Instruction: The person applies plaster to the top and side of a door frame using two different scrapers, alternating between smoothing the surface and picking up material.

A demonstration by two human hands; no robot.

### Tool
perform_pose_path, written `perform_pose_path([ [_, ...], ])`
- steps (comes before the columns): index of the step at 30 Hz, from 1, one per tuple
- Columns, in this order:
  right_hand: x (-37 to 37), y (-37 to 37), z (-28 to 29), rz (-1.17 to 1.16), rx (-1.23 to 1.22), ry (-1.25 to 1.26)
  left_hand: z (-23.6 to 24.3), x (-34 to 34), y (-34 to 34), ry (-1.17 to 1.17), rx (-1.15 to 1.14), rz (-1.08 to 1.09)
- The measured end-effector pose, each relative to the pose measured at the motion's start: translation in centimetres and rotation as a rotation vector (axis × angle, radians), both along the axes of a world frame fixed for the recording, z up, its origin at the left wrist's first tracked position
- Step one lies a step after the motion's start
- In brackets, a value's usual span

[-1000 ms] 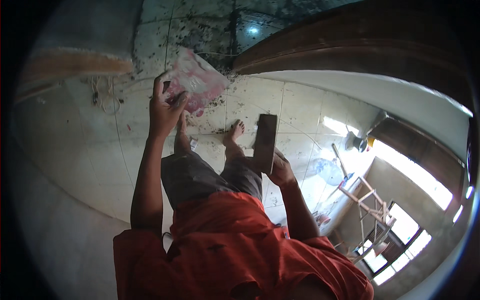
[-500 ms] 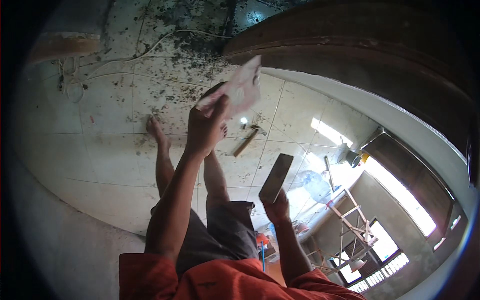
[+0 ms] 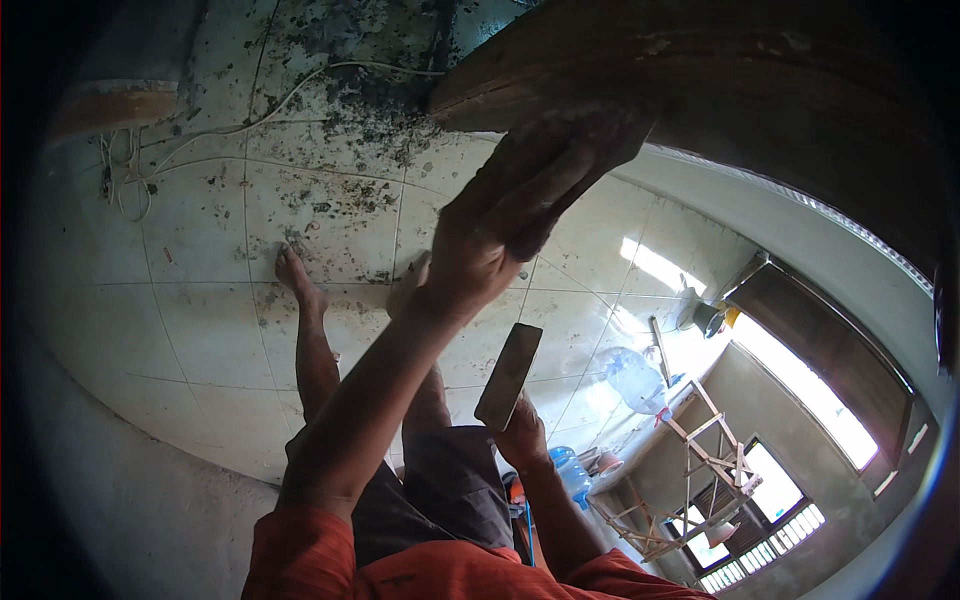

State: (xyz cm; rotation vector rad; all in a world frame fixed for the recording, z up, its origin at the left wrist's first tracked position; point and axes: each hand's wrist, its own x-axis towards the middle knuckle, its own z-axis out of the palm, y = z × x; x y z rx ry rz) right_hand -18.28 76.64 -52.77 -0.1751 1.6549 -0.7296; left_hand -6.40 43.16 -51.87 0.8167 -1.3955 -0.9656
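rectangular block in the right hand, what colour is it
The rectangular block in the right hand looks grey-brown, shown best in the head view.

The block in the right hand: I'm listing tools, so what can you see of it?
The block is a long, flat, dull grey-brown rectangle, in one piece as far as shows; its material is unclear. The right hand grips its lower end. It slants up to the right above the tiled floor, visibly touching nothing else.

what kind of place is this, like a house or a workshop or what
Probably a room being built or renovated: the pale tiled floor is spattered with dark grime, a rough wooden frame stands near the windows, and the grey wall looks unpainted.
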Motion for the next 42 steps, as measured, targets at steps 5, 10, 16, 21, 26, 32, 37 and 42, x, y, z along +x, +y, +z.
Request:
perform_pose_path([
  [5,0.8,-1.7,1.5,-0.382,-0.019,-0.43,-0.8,-3.2,0.4,-0.065,0.019,0.059],
  [10,0.6,-1.7,1.5,-0.484,-0.006,-0.544,2.2,-1.6,2.7,-0.046,0.213,0.013],
  [16,0.7,-1.5,0.8,-0.068,-0.035,-0.132,0.6,3.2,7.9,-0.271,0.277,0.009],
  [21,1.4,-2.5,0.8,-0.196,-0.021,-0.163,-2.4,3.2,4.3,0.013,0.707,0.126],
  [26,1.9,-4.1,1.8,-0.471,0.024,-0.442,-7.6,3.4,1.6,-0.118,1.032,0.08],
  [32,1.4,-3.1,1.2,-0.335,-0.006,-0.37,-10.0,4.8,-2.0,-0.18,1.082,-0.119],
  [37,1.3,-4.4,1.8,-0.517,0.029,-0.451,-9.3,5.4,-5.4,-0.154,1.002,-0.231],
  [42,0.7,-3.5,0.8,-0.348,-0.037,-0.281,-7.0,5.3,-6.9,-0.25,1.006,-0.343],
])
